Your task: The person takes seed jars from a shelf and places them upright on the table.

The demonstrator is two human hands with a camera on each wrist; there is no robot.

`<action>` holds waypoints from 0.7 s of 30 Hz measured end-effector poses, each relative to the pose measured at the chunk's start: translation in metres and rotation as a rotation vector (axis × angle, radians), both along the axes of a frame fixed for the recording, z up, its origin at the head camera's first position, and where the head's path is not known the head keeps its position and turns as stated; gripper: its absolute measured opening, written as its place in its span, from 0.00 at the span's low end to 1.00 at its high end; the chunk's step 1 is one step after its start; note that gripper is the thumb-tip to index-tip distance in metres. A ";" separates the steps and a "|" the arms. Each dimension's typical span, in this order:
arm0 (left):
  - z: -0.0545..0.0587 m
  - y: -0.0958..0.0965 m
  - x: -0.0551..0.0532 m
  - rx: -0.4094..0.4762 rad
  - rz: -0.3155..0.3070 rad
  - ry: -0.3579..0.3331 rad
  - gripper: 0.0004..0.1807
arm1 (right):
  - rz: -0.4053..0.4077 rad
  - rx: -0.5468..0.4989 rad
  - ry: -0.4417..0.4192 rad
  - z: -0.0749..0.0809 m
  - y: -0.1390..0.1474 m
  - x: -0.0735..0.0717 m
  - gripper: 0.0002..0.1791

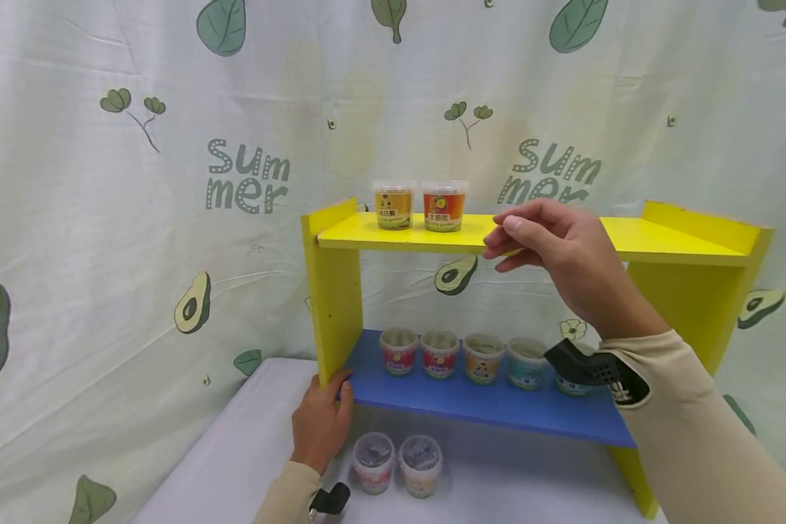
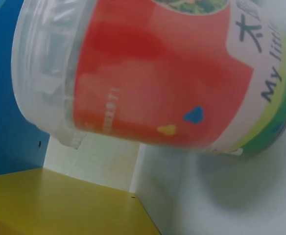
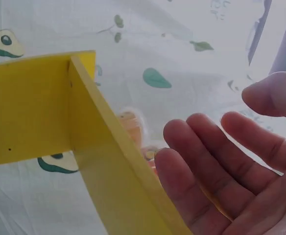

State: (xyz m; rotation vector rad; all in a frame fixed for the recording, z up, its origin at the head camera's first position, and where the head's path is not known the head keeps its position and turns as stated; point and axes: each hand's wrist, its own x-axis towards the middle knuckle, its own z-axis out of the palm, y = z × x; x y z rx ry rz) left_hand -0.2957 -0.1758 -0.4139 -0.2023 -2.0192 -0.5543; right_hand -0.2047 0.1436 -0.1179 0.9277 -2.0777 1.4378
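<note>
My left hand (image 1: 321, 422) grips the lower front edge of the left side panel of a yellow and blue shelf unit (image 1: 332, 313), at the corner of the blue board. Close in the left wrist view is a lidded plastic cup (image 2: 157, 73) with a red label; the left fingers are outside that view. My right hand (image 1: 557, 247) hovers by the front edge of the yellow top board (image 1: 360, 231), fingers loosely bent and holding nothing. Left of it on that board stand a yellow-labelled cup (image 1: 394, 208) and an orange-red-labelled cup (image 1: 443, 208).
Several cups (image 1: 482, 360) line the blue middle board (image 1: 426, 397), the rightmost partly hidden by the right wrist. Beneath it, two lidded cups (image 1: 373, 466) stand on the white table (image 1: 236, 444). A printed curtain (image 1: 170, 240) hangs behind.
</note>
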 end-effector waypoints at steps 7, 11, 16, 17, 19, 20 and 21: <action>-0.004 -0.001 -0.002 0.003 0.007 0.001 0.16 | -0.199 0.080 -0.069 0.028 -0.016 -0.020 0.22; -0.004 0.000 -0.001 0.008 0.003 -0.012 0.16 | -0.224 0.109 -0.167 0.037 -0.020 -0.035 0.25; -0.002 0.000 -0.002 0.009 0.000 -0.013 0.16 | -0.234 0.109 -0.307 0.046 -0.022 -0.047 0.29; -0.001 0.000 -0.002 0.009 -0.002 -0.014 0.16 | -0.239 0.107 -0.331 0.047 -0.023 -0.050 0.29; -0.002 0.000 -0.003 0.008 -0.006 -0.016 0.16 | -0.243 0.099 -0.380 0.051 -0.027 -0.055 0.30; -0.002 0.000 -0.003 0.008 -0.009 -0.018 0.16 | -0.244 0.096 -0.403 0.052 -0.029 -0.057 0.31; -0.002 0.000 -0.003 0.008 -0.012 -0.020 0.16 | -0.242 0.092 -0.426 0.054 -0.032 -0.060 0.31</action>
